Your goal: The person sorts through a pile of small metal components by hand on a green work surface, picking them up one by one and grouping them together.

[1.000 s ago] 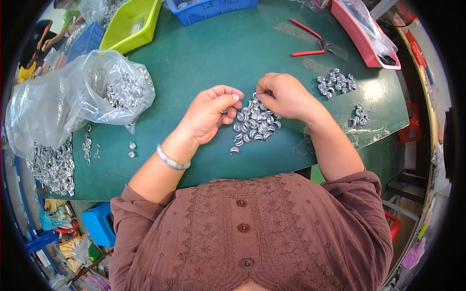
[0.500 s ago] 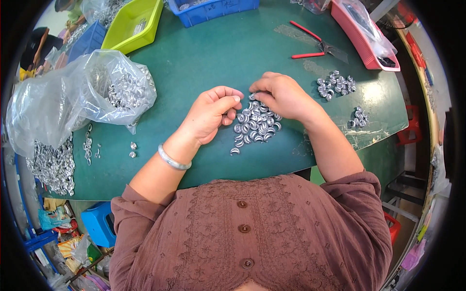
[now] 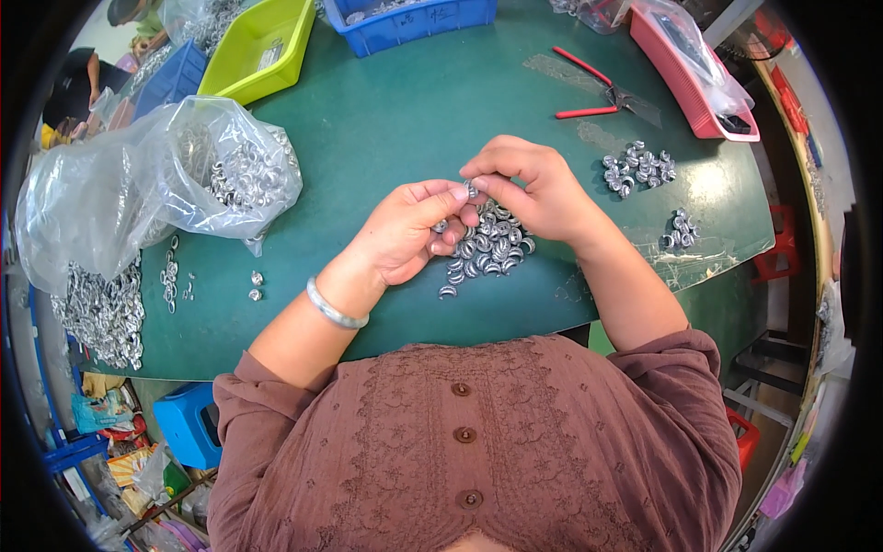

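Over the middle of the green table, my left hand (image 3: 405,230) and my right hand (image 3: 533,189) meet at the fingertips. Pinched between both is a small curved silver metal piece (image 3: 471,188). A second shiny piece (image 3: 441,225) shows among the curled fingers of my left hand. Just below my right hand lies a loose pile of crescent-shaped silver pieces (image 3: 492,248), its upper part hidden by the hand. Two small clusters of rounder silver pieces (image 3: 638,168) rest farther right.
Red-handled pliers (image 3: 598,97) lie at the far right, near a pink basket (image 3: 681,83). Green (image 3: 239,78) and blue (image 3: 414,32) trays stand at the back. At left are a clear plastic bag (image 3: 175,184) of metal parts and a heap of silver links (image 3: 101,317).
My right hand has moved slightly left from the pile to my left fingertips, bringing a silver piece with it. My left hand has turned a little and now meets it.
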The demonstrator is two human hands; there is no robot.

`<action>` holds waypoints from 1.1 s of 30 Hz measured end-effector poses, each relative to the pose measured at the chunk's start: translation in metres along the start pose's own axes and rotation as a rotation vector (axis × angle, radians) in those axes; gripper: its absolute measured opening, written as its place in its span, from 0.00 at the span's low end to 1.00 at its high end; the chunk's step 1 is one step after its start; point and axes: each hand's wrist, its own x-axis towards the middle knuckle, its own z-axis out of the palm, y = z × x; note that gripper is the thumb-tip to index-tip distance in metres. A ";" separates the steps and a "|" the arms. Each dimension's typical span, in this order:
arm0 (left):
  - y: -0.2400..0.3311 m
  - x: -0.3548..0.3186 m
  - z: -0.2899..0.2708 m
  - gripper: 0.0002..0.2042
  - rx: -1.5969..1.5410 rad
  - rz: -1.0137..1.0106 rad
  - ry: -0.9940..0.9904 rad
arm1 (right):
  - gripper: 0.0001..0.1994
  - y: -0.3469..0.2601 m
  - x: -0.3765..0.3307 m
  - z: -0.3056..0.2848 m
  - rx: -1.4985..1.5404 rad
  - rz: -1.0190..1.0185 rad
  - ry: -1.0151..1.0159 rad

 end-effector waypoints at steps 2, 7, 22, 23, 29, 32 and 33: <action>0.000 0.000 0.000 0.10 -0.039 0.006 -0.033 | 0.07 -0.003 -0.001 0.000 0.249 0.210 0.001; 0.000 0.000 -0.004 0.10 -0.154 -0.016 -0.101 | 0.08 0.001 -0.003 -0.001 0.401 0.369 -0.021; -0.001 0.000 -0.007 0.07 -0.206 -0.002 -0.136 | 0.09 0.003 -0.005 0.001 0.497 0.381 -0.068; -0.002 0.000 -0.006 0.07 -0.205 -0.001 -0.136 | 0.09 0.002 -0.004 0.001 0.481 0.369 -0.068; -0.006 0.001 -0.004 0.06 -0.003 0.151 -0.044 | 0.08 0.000 -0.003 0.000 0.445 0.312 -0.081; -0.008 0.000 -0.001 0.07 0.125 0.214 0.022 | 0.09 0.002 -0.005 -0.001 0.441 0.321 -0.114; -0.008 0.000 0.000 0.07 0.146 0.227 0.036 | 0.09 0.001 -0.005 -0.002 0.441 0.321 -0.114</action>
